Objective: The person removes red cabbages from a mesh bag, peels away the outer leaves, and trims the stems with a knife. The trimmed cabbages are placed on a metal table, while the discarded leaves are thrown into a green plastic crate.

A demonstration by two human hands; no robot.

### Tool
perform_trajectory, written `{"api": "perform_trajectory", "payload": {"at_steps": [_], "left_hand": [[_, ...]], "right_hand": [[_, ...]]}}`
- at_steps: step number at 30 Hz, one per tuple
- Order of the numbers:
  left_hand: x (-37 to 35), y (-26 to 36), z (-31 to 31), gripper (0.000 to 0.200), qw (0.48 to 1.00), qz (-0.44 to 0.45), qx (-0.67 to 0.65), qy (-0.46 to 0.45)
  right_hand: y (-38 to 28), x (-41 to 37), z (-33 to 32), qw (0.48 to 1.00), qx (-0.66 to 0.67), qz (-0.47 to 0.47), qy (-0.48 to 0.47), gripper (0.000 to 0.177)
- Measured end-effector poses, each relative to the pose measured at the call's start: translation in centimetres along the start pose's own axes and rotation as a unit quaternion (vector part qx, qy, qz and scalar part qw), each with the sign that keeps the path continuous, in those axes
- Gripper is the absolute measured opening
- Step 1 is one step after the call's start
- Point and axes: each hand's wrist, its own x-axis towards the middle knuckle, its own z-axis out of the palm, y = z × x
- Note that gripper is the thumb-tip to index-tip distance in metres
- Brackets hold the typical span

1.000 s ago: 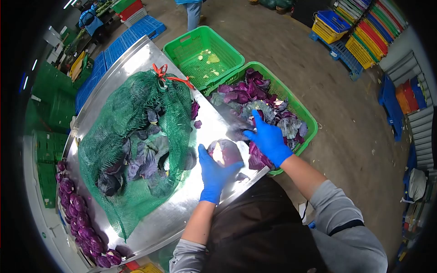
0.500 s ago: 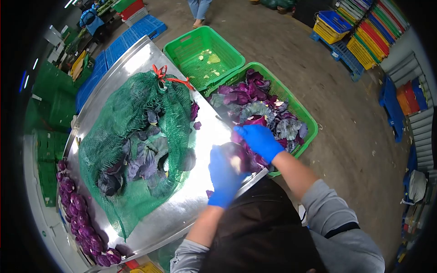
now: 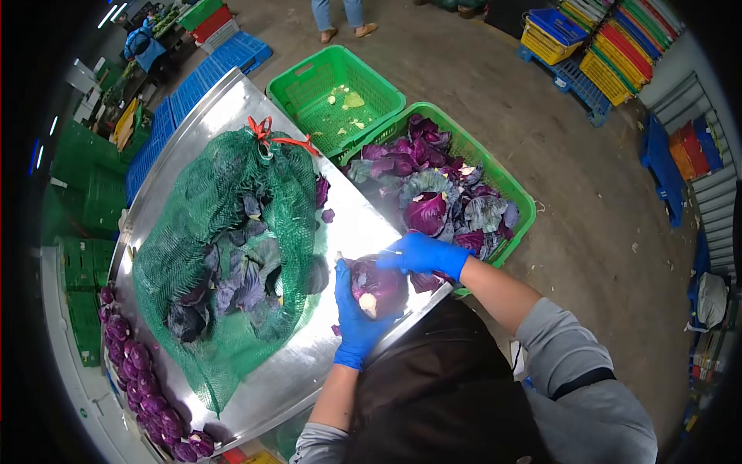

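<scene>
A trimmed-looking red cabbage (image 3: pixel 376 288) rests in my left hand (image 3: pixel 357 319), its pale cut stem toward me. My gloved fingers curve under and along its left side, above the front edge of the steel table (image 3: pixel 309 371). My right hand (image 3: pixel 427 255), also in a blue glove, presses its bent fingers against the cabbage's upper right edge; the fingertips are partly hidden. Just beyond that hand, a green crate (image 3: pixel 516 193) holds loose purple leaves (image 3: pixel 488 216) and a rounded red cabbage piece (image 3: pixel 425 213).
A green mesh sack (image 3: pixel 193 224) with dark cabbages and a red tie (image 3: pixel 260 128) covers much of the table. Several red cabbages (image 3: pixel 147 383) line its left edge. Another green crate (image 3: pixel 282 91) holds leaf scraps. A person (image 3: pixel 338 14) stands beyond; stacked crates (image 3: pixel 618 58) are at right.
My right hand has come back from over the leaf crate onto the cabbage. The cabbage has turned in my left hand, its stem end now lower left. A rounded purple piece now shows among the leaves.
</scene>
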Motion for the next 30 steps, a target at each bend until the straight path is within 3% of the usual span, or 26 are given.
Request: {"api": "perform_trajectory", "payload": {"at_steps": [1,3,5,6,8,9,11,12,13,15,17,19,21,23,24,28,30], "left_hand": [[-0.2,-0.2,-0.2,0.128,0.999,-0.009,-0.038,0.001],[-0.3,0.1,-0.7,0.125,1.0,0.001,-0.017,-0.015],[0.0,0.3,-0.8,0.127,0.996,-0.026,-0.077,-0.018],[0.7,0.5,-0.8,0.127,0.997,-0.023,-0.077,-0.015],[0.9,1.1,-0.9,0.125,0.993,-0.027,-0.107,-0.029],[0.7,0.5,-0.9,0.125,0.994,-0.021,-0.106,-0.027],[0.3,0.1,-1.0,0.125,0.996,0.024,-0.075,-0.029],[0.2,1.0,-1.3,0.123,0.995,-0.016,-0.087,-0.035],[0.3,0.6,-1.4,0.123,0.995,-0.019,-0.087,-0.037],[1.0,-0.6,-1.5,0.119,0.995,0.032,-0.068,-0.063],[2.0,0.5,-2.0,0.116,0.995,0.022,-0.03,-0.097],[2.9,1.3,-1.8,0.111,0.971,-0.038,-0.2,-0.129],[2.9,1.5,-1.4,0.108,0.983,-0.069,-0.13,-0.114],[3.7,4.4,-0.6,0.108,0.954,-0.154,-0.252,-0.051],[3.2,2.4,-0.2,0.105,0.987,-0.062,-0.142,-0.035],[1.3,1.7,-1.2,0.108,0.989,-0.105,-0.087,-0.051],[0.0,0.6,-2.1,0.106,0.995,-0.068,-0.045,-0.059]], "right_hand": [[-1.9,-0.6,-0.4,0.987,-0.045,0.109,-0.108,0.038],[-2.2,-0.6,0.0,0.985,-0.061,0.117,-0.114,0.038],[1.2,0.3,0.9,0.997,0.034,0.026,-0.069,0.038],[2.5,1.1,0.7,0.997,0.032,0.023,-0.069,0.038],[4.6,1.1,0.8,0.995,-0.016,-0.057,0.083,0.034],[4.9,0.8,0.4,0.994,-0.017,-0.062,0.086,0.034],[3.7,-0.1,-0.5,0.966,-0.216,-0.008,0.139,0.031],[2.8,-0.4,-1.1,0.974,-0.172,0.077,0.122,0.033],[1.2,-1.1,-0.7,0.974,-0.171,0.08,0.121,0.033],[-1.6,-1.3,0.2,0.968,-0.063,-0.186,0.154,0.045],[-3.0,-1.7,0.6,0.966,-0.208,-0.152,-0.019,0.054],[-4.0,-1.5,0.4,0.97,-0.183,-0.162,-0.015,0.048],[-5.3,-1.4,0.2,0.955,-0.256,-0.142,-0.041,0.04],[-3.0,-0.2,0.3,0.958,-0.244,-0.152,-0.025,0.035],[-1.7,0.3,0.3,0.959,-0.231,-0.164,-0.009,0.032],[-1.9,-0.4,-0.8,0.984,-0.121,-0.111,0.066,0.029],[0.8,-0.8,-1.6,0.995,-0.005,-0.024,0.1,0.031]]}}
